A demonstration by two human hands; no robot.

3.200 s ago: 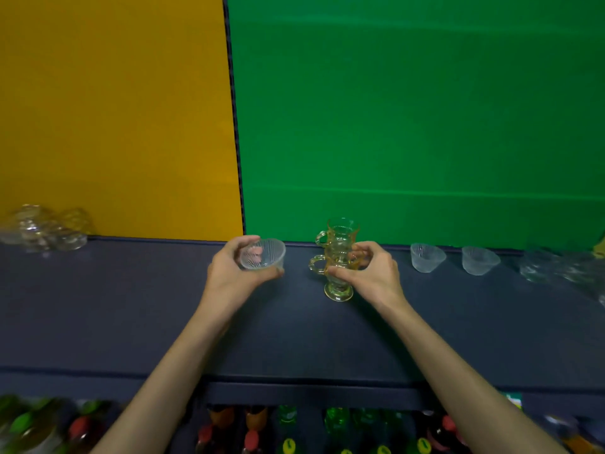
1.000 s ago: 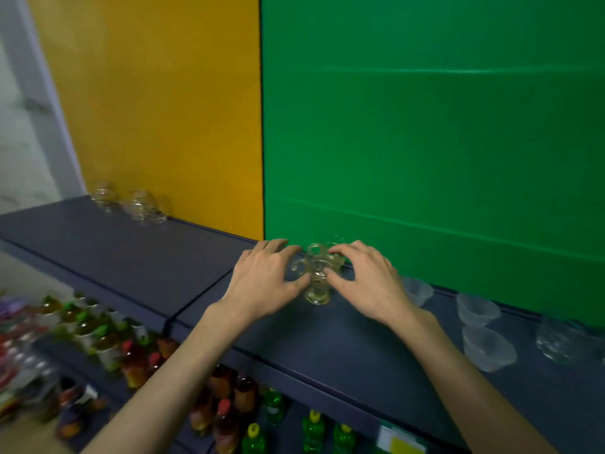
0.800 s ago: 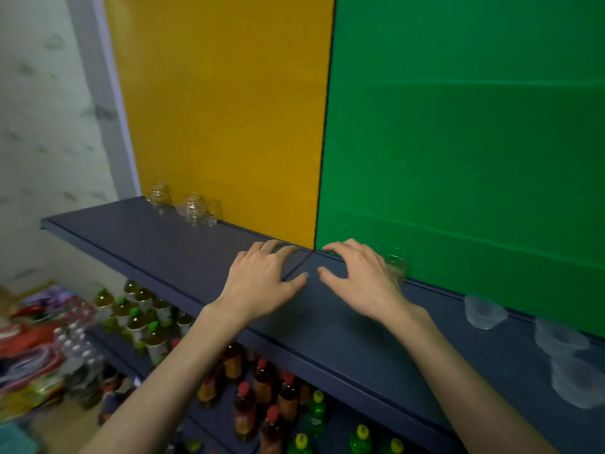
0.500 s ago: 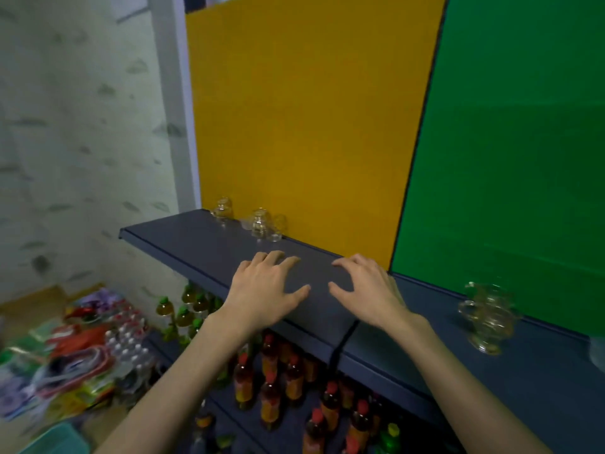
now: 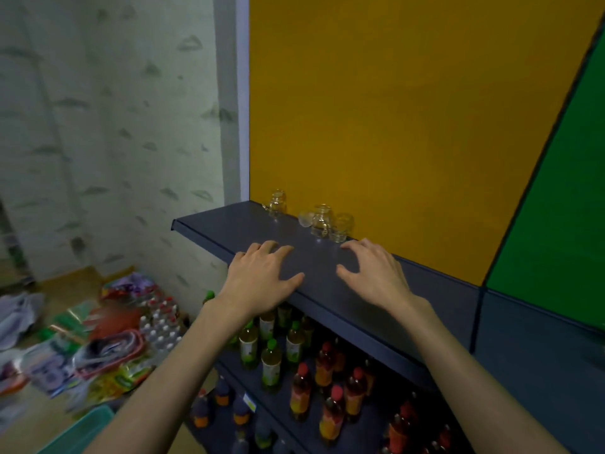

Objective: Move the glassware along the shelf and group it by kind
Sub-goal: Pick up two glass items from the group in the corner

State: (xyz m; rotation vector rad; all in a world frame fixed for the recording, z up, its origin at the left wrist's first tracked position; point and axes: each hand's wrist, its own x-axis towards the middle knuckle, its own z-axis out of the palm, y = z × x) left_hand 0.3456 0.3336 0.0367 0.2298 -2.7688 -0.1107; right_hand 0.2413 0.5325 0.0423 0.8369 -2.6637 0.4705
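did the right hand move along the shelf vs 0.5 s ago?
Yes. The right hand went left along the shelf: it was near the yellow/green panel seam, now it's just short of the clear glass cluster.

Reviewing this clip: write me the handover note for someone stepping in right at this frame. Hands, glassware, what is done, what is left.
Left hand: open, fingers spread over the front of the shelf, holding nothing.
Right hand: open, also empty, nearer the clear glasses.
Glassware: one clear glass stands alone near the shelf's far end; a cluster of clear glasses sits against the yellow panel, just beyond the right fingertips.
Done: cannot be judged from this view; no other glassware shows.
Left: probably pick from this cluster and sort it by kind.
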